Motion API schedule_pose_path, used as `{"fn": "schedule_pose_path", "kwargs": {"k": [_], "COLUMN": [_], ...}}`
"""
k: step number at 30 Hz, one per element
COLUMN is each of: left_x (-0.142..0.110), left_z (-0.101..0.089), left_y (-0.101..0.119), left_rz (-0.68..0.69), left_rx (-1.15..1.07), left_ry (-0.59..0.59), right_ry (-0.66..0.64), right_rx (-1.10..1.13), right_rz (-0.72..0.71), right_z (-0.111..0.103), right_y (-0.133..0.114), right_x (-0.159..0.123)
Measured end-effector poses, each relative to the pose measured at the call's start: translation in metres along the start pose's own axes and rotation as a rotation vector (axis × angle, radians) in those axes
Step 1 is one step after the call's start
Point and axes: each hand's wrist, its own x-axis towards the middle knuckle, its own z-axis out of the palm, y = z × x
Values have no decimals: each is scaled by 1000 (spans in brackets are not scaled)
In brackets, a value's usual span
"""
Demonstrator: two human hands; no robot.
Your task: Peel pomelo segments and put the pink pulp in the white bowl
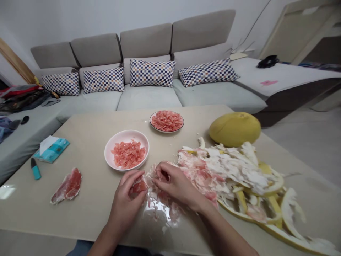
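Observation:
My left hand (125,201) is closed round a small piece of pink pomelo segment (139,186), gripped between thumb and fingers above the table. Beside it on the right, my right hand (177,183) has its thumb and fingertips pinched together. Whatever they pinch, if anything, is too small to make out. Shreds of pale membrane (174,212) lie on the table under both hands. Just beyond my left hand stands a white bowl (107,159) with loose pink pomelo flesh in it. Two joined pomelo segments (69,186) lie to the left, partly covered in skin.
A dark-rimmed plate (167,132) heaped with flesh sits farther back. At right, a pile of peel and white pith (237,167) spreads before a whole yellow pomelo (234,128). A tissue pack (52,149) and a turquoise-handled knife (36,170) lie at left. A sofa (149,97) stands behind.

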Motion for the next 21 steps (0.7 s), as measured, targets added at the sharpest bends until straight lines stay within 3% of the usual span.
{"fn": "schedule_pose_path", "kwargs": {"k": [6, 13, 21], "left_x": [0, 1, 1], "left_z": [0, -1, -1], "left_y": [0, -3, -5], "left_rz": [71, 161, 149], "left_rx": [85, 196, 199], "left_ry": [11, 7, -55], "right_ry": [-125, -85, -73], "right_rx": [155, 131, 118], "right_rz": [-82, -210, -258], "right_z": [-5, 4, 9], "right_y": [-5, -7, -5], "right_x": [0, -1, -2]}}
